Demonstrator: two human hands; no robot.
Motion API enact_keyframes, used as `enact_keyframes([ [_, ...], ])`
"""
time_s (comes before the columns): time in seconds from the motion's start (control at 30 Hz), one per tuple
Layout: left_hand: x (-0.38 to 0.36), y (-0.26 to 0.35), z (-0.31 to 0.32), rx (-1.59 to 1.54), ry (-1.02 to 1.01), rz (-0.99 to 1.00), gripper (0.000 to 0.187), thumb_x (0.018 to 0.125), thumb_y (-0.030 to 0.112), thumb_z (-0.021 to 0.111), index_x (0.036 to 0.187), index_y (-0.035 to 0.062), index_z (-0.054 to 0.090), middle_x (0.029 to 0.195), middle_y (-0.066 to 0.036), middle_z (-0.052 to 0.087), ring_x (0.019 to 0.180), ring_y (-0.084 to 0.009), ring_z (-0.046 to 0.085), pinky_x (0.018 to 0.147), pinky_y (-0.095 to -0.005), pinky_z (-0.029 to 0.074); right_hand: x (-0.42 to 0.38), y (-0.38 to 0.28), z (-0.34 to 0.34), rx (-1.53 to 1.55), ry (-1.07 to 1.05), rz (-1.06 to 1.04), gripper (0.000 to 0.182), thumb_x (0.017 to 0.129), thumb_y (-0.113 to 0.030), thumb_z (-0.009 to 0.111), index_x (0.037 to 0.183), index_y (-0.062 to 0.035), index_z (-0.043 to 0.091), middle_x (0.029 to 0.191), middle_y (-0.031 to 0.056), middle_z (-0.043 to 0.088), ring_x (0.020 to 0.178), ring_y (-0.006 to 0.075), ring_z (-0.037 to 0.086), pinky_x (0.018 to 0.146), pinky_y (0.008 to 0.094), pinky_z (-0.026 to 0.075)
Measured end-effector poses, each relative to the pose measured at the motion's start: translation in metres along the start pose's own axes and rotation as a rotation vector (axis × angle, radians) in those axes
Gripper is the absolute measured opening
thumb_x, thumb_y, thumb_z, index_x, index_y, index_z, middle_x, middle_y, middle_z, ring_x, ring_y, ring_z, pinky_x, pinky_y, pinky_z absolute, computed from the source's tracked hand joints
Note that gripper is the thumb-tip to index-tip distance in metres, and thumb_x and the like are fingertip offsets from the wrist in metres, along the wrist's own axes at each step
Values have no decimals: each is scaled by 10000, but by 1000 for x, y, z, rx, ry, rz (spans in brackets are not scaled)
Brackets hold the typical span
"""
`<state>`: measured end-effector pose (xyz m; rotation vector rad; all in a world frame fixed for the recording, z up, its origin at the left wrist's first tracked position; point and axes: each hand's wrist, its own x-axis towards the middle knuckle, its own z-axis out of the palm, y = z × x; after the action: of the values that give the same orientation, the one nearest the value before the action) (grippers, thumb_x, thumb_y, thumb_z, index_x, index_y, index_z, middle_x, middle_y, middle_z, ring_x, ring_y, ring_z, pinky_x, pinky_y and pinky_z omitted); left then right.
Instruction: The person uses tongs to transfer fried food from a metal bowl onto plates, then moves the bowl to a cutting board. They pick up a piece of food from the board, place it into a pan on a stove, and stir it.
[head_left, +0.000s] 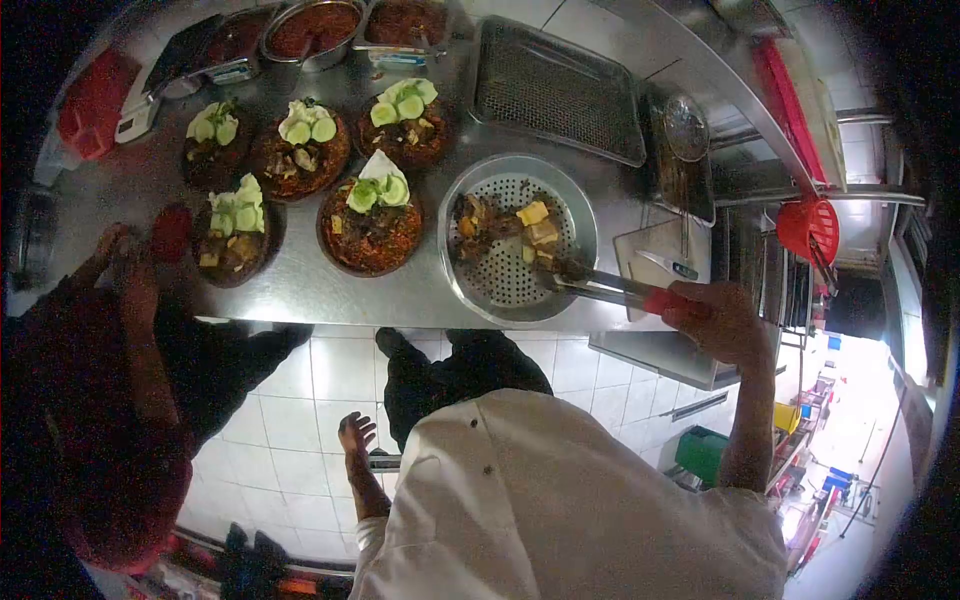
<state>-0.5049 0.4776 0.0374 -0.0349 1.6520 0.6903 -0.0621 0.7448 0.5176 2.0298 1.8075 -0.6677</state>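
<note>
My right hand is closed round the red grip of metal tongs. The tongs reach left into a round perforated metal colander, their tips among dark fried pieces whose kind I cannot make out. Yellow fried blocks that look like tofu lie with them. Down beside my body hangs my left hand, empty, fingers apart. Left of the colander stands a dark dish with red sauce, dark pieces, cucumber slices and a pale leaf. Several similar dishes stand around it.
Metal tubs of red sauce line the back of the steel counter. A wire-mesh tray lies behind the colander. Right of it, a knife rests on a board. A co-worker stands at the left. A red basket hangs right.
</note>
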Motion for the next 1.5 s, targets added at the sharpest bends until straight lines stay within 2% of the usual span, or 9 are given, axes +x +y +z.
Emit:
enact_keyframes([
  [0.23,15,-50,-14,-70,7,35,452,878,439,420,1106,55,487,920,-136,615,725,-251,627,597,-379,496,27,16,-18,229,25,-4,297,798,-209,667,1054,-60,637,940,53,664,844,129,601,773,286,484],
  [0.33,6,-45,-10,-100,72,52,413,887,412,421,1098,66,496,903,-128,621,724,-247,627,593,-372,485,69,-15,-14,649,59,-278,323,799,-184,664,1092,-57,616,977,70,654,870,133,595,793,272,470],
  [0.57,-12,-46,-21,-242,163,75,367,885,336,438,1088,36,493,909,-159,620,696,-252,626,593,-371,477,168,-207,-13,536,-12,-645,373,846,-349,587,1045,-37,637,670,-50,493,601,33,429,554,195,363],
  [0.87,-43,-116,-37,-405,283,-16,414,874,365,412,1093,22,488,926,-182,615,697,-266,622,590,-369,486,273,-360,29,387,-22,-475,537,730,-575,616,820,-48,659,631,43,532,539,152,489,478,311,412],
  [1.0,-46,-149,-35,-451,253,-99,509,870,452,410,1138,22,468,976,-176,609,773,-283,616,654,-393,495,271,-361,17,291,3,-441,542,734,-571,606,843,-43,670,693,77,591,585,195,549,545,363,455],
  [1.1,-44,-154,-35,-424,179,-94,523,869,459,407,1148,20,463,993,-177,604,800,-290,612,668,-403,494,265,-342,7,143,299,-557,522,752,-542,598,897,-47,677,757,112,637,668,230,610,645,385,474],
  [1.37,9,-90,-69,-301,92,-91,410,880,323,390,1159,31,462,1048,-174,588,823,-303,609,706,-415,475,242,-341,33,46,252,-473,432,767,-496,611,1041,-165,654,931,120,656,871,249,624,784,355,466],
  [1.43,43,-78,-103,-524,-137,-48,399,878,334,395,1152,56,475,1038,-164,591,821,-290,610,706,-405,475,207,-342,26,73,229,-536,416,794,-461,605,1077,-158,636,936,108,657,853,207,621,760,334,467],
  [1.5,9,-14,-91,-289,168,46,395,877,354,405,1148,79,486,1018,-154,595,814,-280,610,707,-391,473,208,-312,19,194,223,-574,386,821,-427,593,1087,-150,631,950,86,655,859,172,607,762,312,463],
])
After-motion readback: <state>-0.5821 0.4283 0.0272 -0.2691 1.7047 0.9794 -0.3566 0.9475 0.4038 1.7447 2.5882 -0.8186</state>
